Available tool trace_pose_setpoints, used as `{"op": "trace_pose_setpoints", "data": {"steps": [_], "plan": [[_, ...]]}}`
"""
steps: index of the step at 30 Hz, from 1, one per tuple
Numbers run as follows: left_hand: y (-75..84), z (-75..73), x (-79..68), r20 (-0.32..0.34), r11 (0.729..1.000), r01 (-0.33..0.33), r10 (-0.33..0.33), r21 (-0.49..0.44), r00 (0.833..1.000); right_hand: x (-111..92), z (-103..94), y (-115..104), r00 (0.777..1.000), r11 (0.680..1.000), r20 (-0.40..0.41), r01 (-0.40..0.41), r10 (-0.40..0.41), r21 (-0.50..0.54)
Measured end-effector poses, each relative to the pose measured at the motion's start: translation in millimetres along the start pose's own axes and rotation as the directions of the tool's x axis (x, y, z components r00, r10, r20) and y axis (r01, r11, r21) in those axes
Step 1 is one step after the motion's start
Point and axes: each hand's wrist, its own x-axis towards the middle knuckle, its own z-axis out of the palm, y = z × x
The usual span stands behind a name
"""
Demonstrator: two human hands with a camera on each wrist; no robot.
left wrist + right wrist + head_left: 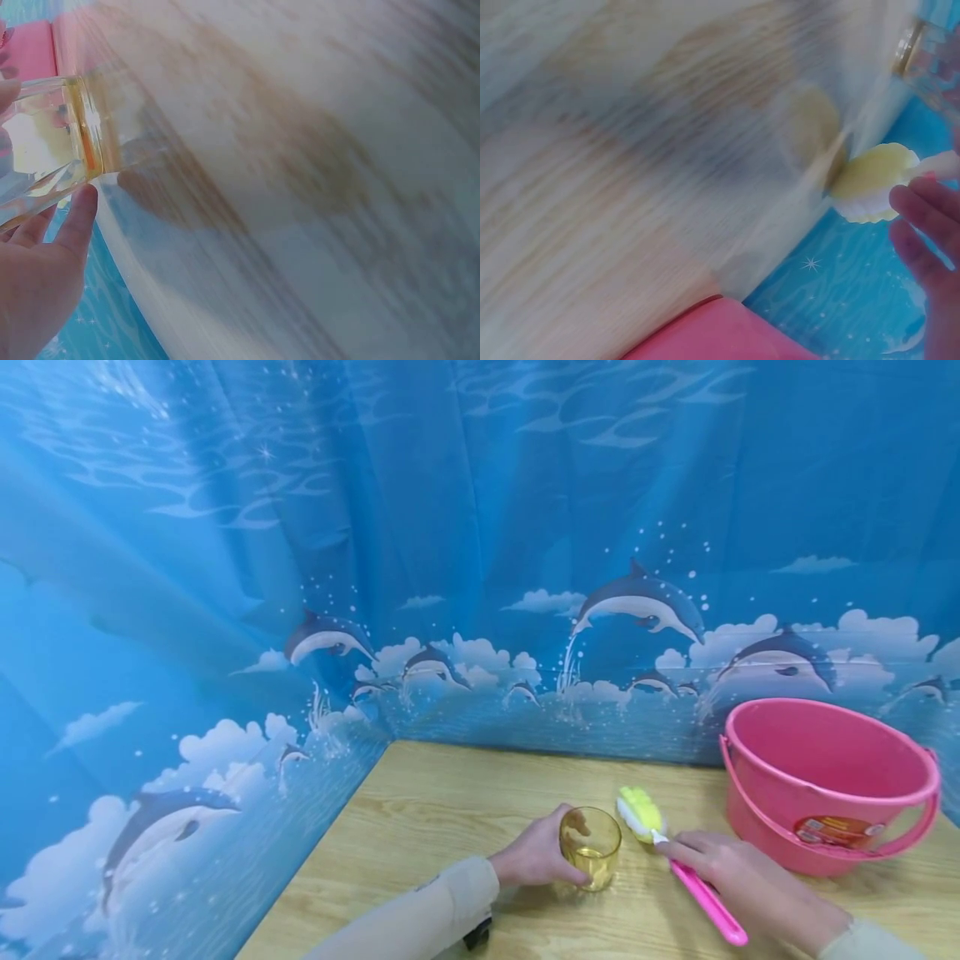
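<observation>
My left hand (531, 858) grips a clear amber drinking glass (602, 847) by its side, thumb at the front. The glass stands roughly upright with its mouth up. In the left wrist view, fingertips lie along the glass (90, 127) near its base. With my right hand (738, 870) I hold a cup brush (708, 902) by its pink handle, close to the white neck. Its yellow-and-white sponge head (640, 814) points away from me, to the right of the glass and apart from it. The right wrist view shows the sponge head (874, 184) just past the fingertips.
A pink bucket (757, 822) with its handle hanging down in front stands at the right, beyond my right hand. The light wood table (442, 802) meets a blue dolphin-print curtain (480, 568) at the back and left.
</observation>
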Motion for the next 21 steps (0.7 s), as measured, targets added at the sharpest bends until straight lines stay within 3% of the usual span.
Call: {"op": "trace_pose_setpoints", "data": {"steps": [7, 21], "plan": [[-1.4, 0.4, 1.7, 0.005, 1.000, 0.005, -0.005, -0.004, 1.000, -5.4, 1.1, -1.0, 0.992, 0.998, 0.128, -0.014, 0.007, 0.058], [3.7, -1.0, -1.5, 0.008, 1.000, 0.021, -0.021, -0.016, 1.000, -10.0, 9.1, -2.9, 0.988, 0.999, 0.153, 0.030, -0.035, 0.033]]}}
